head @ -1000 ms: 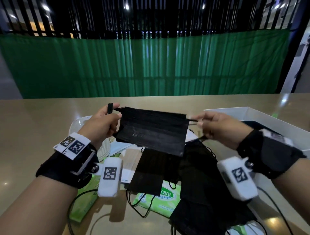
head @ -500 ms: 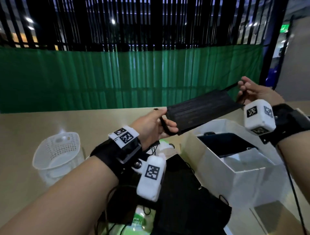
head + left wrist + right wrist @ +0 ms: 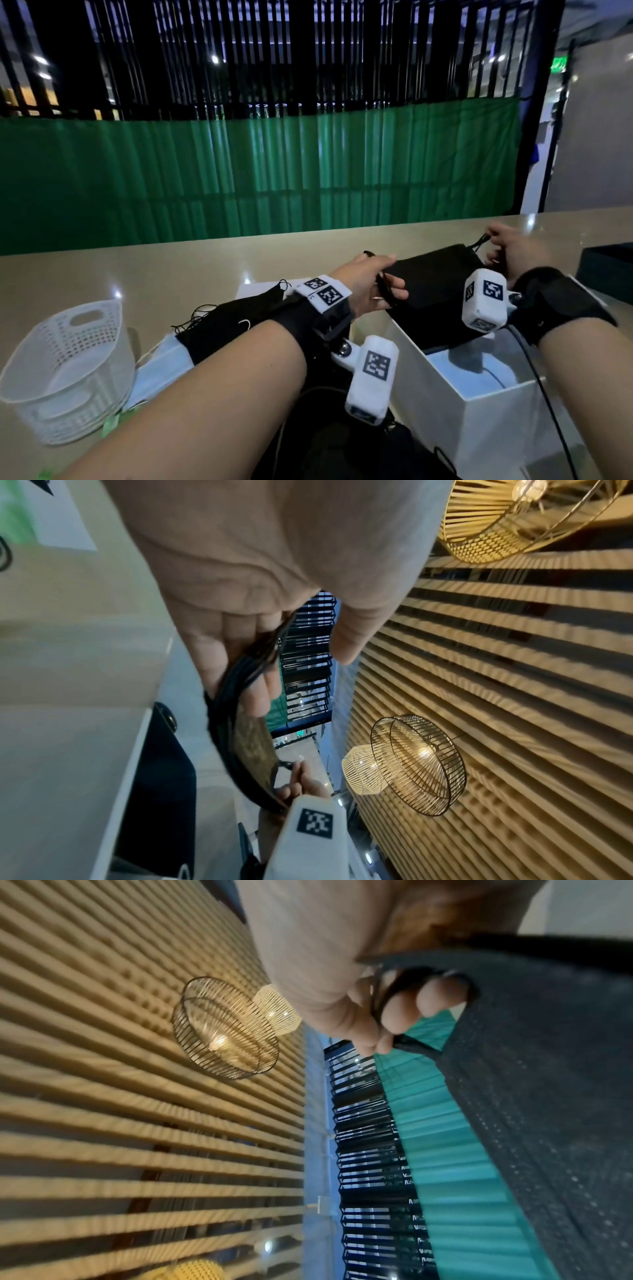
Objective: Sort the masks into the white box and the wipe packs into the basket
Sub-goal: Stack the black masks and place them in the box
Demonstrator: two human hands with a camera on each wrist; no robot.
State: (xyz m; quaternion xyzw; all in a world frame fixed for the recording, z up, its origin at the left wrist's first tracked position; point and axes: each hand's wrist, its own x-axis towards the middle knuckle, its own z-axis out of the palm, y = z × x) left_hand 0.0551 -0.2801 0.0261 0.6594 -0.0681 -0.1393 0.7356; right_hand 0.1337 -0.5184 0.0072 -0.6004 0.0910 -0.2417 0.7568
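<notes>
Both hands hold a black mask (image 3: pixel 438 287) stretched flat just above the open white box (image 3: pixel 479 399). My left hand (image 3: pixel 376 282) has the mask's left edge and ear loop lying across its curled fingers (image 3: pixel 253 685), and the thumb stands apart. My right hand (image 3: pixel 505 251) pinches the right ear loop; its fingers (image 3: pixel 394 1012) curl round the cord beside the mask (image 3: pixel 548 1096). Another dark mask lies inside the box. More black masks (image 3: pixel 233 325) and a pale mask (image 3: pixel 164 363) are piled left of the box. The white basket (image 3: pixel 68 359) stands at the far left.
A green wipe pack (image 3: pixel 111 425) peeks out beside the basket, mostly hidden by my left forearm. A dark box (image 3: pixel 606 270) sits at the right edge. The beige table runs back to a green curtain. Cables trail from both wrist cameras.
Both hands carried the black mask from over the pile to the right, lifted it, then lowered it to just above the white box. My view turned right with it.
</notes>
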